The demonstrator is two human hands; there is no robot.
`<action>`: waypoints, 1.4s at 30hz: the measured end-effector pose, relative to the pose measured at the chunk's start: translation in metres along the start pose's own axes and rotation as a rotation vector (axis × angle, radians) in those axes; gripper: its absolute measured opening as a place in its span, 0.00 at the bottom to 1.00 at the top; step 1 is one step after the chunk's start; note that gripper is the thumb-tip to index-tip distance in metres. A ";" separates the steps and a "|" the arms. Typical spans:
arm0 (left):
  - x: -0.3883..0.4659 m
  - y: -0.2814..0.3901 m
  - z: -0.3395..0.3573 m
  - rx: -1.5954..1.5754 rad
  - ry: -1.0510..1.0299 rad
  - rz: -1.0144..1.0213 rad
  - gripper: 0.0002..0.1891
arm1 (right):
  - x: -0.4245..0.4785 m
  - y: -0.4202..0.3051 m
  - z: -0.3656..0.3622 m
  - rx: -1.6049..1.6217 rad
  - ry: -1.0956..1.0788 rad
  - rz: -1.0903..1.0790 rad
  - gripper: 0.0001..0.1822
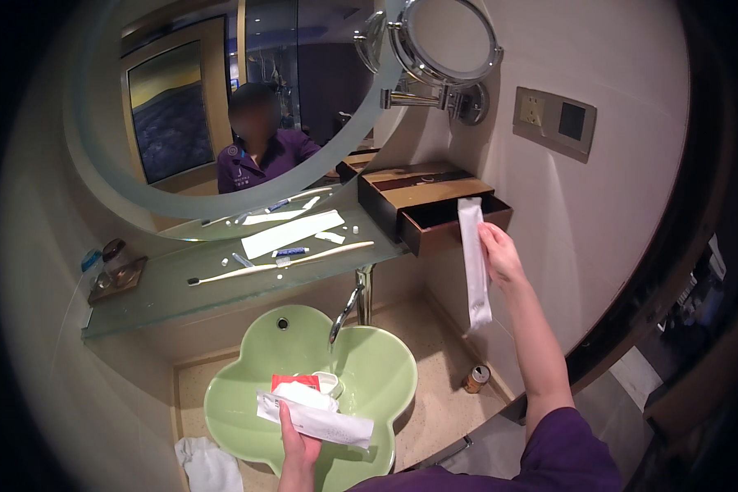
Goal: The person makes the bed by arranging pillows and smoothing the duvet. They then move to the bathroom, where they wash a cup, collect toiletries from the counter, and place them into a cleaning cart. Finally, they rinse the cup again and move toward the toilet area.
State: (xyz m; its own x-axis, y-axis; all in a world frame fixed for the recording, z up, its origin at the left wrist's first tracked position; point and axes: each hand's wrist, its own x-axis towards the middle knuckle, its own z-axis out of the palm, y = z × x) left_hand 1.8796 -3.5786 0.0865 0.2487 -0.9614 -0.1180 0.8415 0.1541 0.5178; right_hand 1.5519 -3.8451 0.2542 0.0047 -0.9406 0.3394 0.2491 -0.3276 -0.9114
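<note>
My right hand [500, 255] grips a long, flat white sealed packet [474, 264], upright in front of the small open drawer [421, 237] of a striped wooden box [427, 184]. Over the green flower-shaped basin [363, 344], my left hand [300, 441] holds another long white packet [323, 421] with print on it. Just beyond that packet show a crumpled white item [301, 395], a red packet [295, 380] and a white container [328, 384]; whether my left hand holds these too, I cannot tell.
On the glass shelf [166, 277] lie toothbrushes [338, 251], a small toothpaste tube [290, 252] and a white strip [292, 234]; a tray [123, 283] with glasses stands left. Near the chrome faucet [364, 295] are a can [477, 378] and a white cloth [208, 465]. A round mirror [449, 40] juts from the wall.
</note>
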 end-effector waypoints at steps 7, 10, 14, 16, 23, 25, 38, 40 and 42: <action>-0.001 0.000 -0.012 -0.022 0.012 0.016 0.29 | -0.041 -0.022 -0.025 0.025 0.020 0.103 0.10; 0.003 -0.002 -0.015 -0.039 0.015 -0.013 0.29 | -0.048 -0.034 -0.022 -0.091 0.021 0.142 0.09; 0.003 0.000 -0.013 -0.039 0.016 -0.025 0.29 | -0.049 -0.061 -0.037 -0.526 0.055 -0.156 0.09; 0.001 0.004 -0.017 -0.032 0.029 -0.007 0.29 | -0.050 -0.088 -0.037 -0.558 0.078 -0.205 0.09; -0.002 0.004 -0.012 -0.037 0.015 -0.011 0.29 | 0.017 -0.142 -0.025 -0.431 0.243 -0.252 0.11; -0.004 0.005 -0.011 -0.037 -0.007 -0.021 0.29 | 0.044 -0.126 -0.026 -0.557 0.266 -0.115 0.10; -0.013 0.014 -0.027 -0.069 0.039 -0.004 0.28 | 0.067 -0.081 0.046 -2.080 -0.195 0.100 0.19; -0.016 0.014 -0.028 -0.086 0.053 -0.011 0.28 | 0.063 -0.082 0.050 -2.076 -0.193 0.040 0.19; -0.018 0.014 -0.032 -0.092 0.070 -0.008 0.27 | 0.060 -0.082 0.049 -2.021 -0.207 -0.058 0.20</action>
State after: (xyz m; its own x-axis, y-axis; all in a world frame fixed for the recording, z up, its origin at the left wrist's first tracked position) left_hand 1.9024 -3.5519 0.0694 0.2716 -0.9449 -0.1826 0.8833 0.1694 0.4370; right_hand 1.5794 -3.8701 0.3601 0.1627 -0.9533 0.2547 -0.9646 -0.0994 0.2441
